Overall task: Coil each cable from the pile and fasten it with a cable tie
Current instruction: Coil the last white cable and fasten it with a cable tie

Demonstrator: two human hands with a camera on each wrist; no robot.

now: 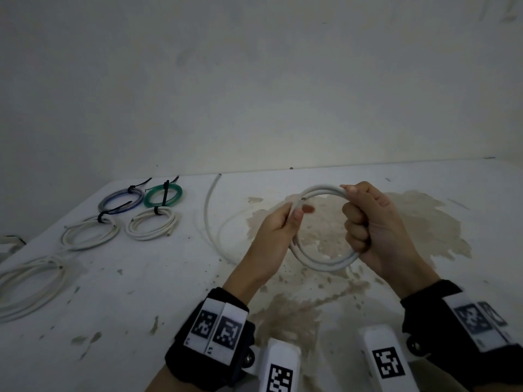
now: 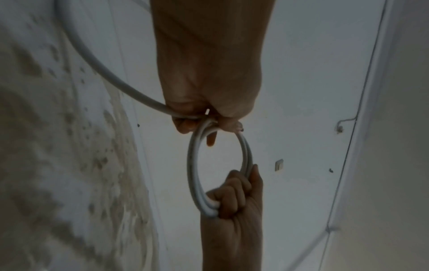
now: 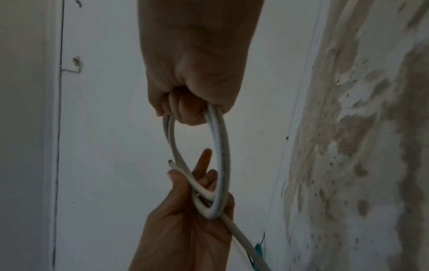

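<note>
Both hands hold a white cable (image 1: pixel 319 260) as a small coil above the desk (image 1: pixel 147 281), over its brown stain (image 1: pixel 396 222).

Right hand (image 1: pixel 373 224): fingers clenched around the coil's right side, all turns gathered in the fist.

Left hand (image 1: pixel 276 232): thumb and fingers pinch the coil's left side where the turns cross; index finger extended. The cable's cut end pokes out just above this pinch. Its free tail drops from the left hand to the desk and curves away toward the wall.

Left of the coil, near desk edge: loose white cable pile (image 1: pixel 29 281).

Farther left, toward the wall: four finished coils, each bound with a black cable tie. Two white coils (image 1: pixel 90 233) in front; a blue-grey coil (image 1: pixel 121 200) and a green coil (image 1: pixel 163 195) behind.
</note>
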